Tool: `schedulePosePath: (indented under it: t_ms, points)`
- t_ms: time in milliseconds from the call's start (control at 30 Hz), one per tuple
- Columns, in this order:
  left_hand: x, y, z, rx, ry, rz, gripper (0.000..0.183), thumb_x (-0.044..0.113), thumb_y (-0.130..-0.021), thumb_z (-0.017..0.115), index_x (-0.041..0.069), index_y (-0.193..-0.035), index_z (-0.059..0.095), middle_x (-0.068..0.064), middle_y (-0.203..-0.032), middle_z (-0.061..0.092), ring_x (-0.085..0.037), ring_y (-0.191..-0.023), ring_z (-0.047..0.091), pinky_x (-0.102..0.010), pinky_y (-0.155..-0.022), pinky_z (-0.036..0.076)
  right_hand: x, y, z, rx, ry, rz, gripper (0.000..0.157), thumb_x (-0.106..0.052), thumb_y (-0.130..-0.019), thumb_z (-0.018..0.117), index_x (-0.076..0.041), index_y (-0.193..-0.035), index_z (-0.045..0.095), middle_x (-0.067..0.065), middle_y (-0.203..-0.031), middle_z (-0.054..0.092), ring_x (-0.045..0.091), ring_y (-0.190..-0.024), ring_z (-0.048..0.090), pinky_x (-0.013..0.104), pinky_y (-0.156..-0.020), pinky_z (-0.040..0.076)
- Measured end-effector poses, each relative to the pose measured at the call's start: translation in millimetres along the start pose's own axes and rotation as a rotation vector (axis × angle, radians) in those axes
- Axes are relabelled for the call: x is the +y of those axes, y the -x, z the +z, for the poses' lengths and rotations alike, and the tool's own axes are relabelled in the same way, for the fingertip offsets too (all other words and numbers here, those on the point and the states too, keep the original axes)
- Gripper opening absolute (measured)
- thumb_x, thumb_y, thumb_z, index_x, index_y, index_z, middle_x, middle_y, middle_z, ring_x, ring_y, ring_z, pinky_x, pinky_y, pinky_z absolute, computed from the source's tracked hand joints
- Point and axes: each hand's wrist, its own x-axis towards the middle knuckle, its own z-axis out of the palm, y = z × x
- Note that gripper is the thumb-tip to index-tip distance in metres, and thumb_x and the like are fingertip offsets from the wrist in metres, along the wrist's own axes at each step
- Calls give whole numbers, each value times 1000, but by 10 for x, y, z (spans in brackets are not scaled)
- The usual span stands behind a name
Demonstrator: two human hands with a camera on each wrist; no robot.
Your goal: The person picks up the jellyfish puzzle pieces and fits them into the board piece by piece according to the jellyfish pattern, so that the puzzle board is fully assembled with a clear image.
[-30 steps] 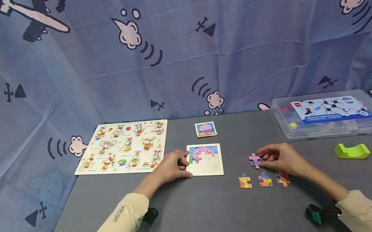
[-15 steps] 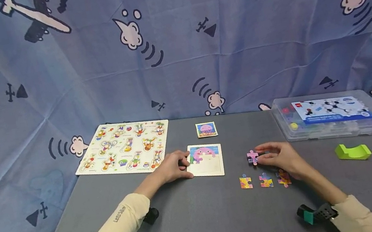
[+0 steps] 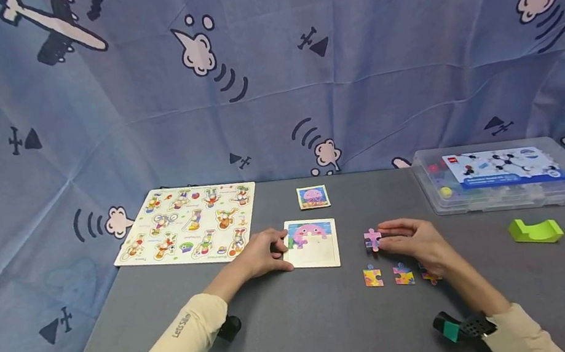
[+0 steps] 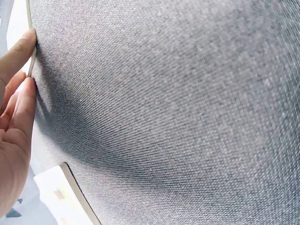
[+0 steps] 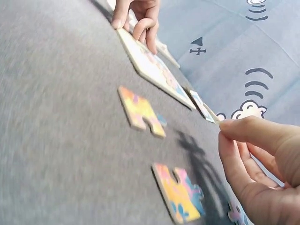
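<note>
My left hand (image 3: 263, 252) holds the left edge of a small square puzzle board (image 3: 318, 256), thumb near its front corner and fingers farther up the side. The board bears a pink octopus picture at the top and bare wood below. To its right, my right hand (image 3: 415, 242) pinches a pink jigsaw piece (image 3: 373, 239) by its right side, above the table. In the right wrist view the piece is seen almost edge-on at the fingertips (image 5: 226, 126). Below lie a yellow jigsaw piece (image 3: 372, 277), a yellow-and-blue one (image 3: 404, 274) and an orange one (image 3: 430, 274), partly hidden by the right hand.
A small octopus picture card (image 3: 313, 197) lies behind the board. A large peg puzzle board (image 3: 184, 225) is at the back left. At the right are a clear plastic case (image 3: 507, 174) and a green curved block (image 3: 535, 230). A patterned curtain (image 3: 255, 81) closes the back.
My right hand has moved left with the pink jigsaw piece, toward the puzzle board, and the piece has turned slightly. The left hand has stayed at the board's edge.
</note>
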Motion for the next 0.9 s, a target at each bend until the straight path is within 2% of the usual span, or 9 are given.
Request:
schedulePosePath:
  t_ms: [500,733,900]
  points:
    - [-9,-4,-1,0,-7,6,26,7,-69,86,1,-81,64,-18,-133,54,-29,-120,54,-17,-76,52,-58,-153,299,2,-102,31,55,1,-83,71,17,-129,45,7,-110,67,7,-90,65,30,-80,55]
    - [4,2,-2,-8,-2,-8,25,7,-70,86,0,-82,64,-18,-134,53,-29,-122,52,-17,-77,53,-67,-228,435,6,-153,47,56,3,-82,72,16,-130,46,11,-114,66,6,-92,65,29,-81,55]
    - [6,5,1,-8,4,-11,25,7,-70,85,1,-82,64,-18,-135,53,-29,-122,52,-18,-78,53,-53,-277,533,7,-149,49,55,3,-82,71,15,-130,47,16,-117,64,7,-93,65,30,-82,55]
